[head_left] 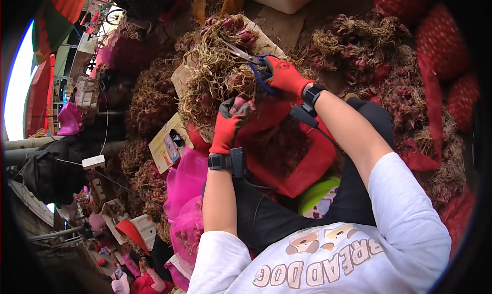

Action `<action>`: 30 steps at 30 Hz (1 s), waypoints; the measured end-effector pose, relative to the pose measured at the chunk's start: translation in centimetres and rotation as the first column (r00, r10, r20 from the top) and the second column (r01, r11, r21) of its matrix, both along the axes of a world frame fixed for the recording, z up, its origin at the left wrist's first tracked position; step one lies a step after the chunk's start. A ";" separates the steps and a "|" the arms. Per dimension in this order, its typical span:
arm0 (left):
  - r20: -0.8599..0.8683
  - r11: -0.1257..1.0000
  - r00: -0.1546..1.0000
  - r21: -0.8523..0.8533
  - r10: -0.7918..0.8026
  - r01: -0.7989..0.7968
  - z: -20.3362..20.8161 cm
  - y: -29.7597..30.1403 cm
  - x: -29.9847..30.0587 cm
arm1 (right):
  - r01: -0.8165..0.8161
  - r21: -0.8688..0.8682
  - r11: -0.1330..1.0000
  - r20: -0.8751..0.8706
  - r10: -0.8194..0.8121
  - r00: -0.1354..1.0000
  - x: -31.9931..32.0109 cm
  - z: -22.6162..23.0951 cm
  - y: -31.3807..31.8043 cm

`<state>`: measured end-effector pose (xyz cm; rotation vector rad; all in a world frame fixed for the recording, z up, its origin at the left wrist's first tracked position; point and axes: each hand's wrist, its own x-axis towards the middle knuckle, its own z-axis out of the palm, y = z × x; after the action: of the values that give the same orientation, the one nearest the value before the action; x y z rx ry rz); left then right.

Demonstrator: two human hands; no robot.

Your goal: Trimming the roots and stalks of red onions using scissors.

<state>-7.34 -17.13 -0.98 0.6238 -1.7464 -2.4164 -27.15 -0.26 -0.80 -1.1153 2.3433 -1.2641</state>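
My right hand [288, 78], in a red work glove with dark fingertips, grips a pair of scissors [240, 52] by its blue handles. The blades point left across a heap of shallots with dry, straw-coloured tops [215, 74]. My left hand [228, 126], gloved the same way, is closed around a pink shallot [239, 104] at the near edge of that heap. Its fingertips sit below the scissors, apart from the blades. Under my hands a red mesh bag [294, 179] hangs open between my knees, with dry shallot matter inside.
More shallots with dry tops [361, 43] are piled at the right, beside filled red mesh sacks [443, 40]. Bright pink netting [184, 181] lies by my left forearm. A yellowish card [163, 148] is left of it. A black bag [51, 163] and a small white box [93, 162] are further left.
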 end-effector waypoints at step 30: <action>-0.029 0.746 0.992 0.662 0.121 -0.072 5.3 -1.6 -1.1 | -0.241 -0.082 0.967 0.899 0.177 0.401 4.0 0.1 3.9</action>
<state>-8.42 -18.74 4.34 0.6456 -0.7486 -2.9111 -23.20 3.63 -0.71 -0.4309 1.3233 -1.2216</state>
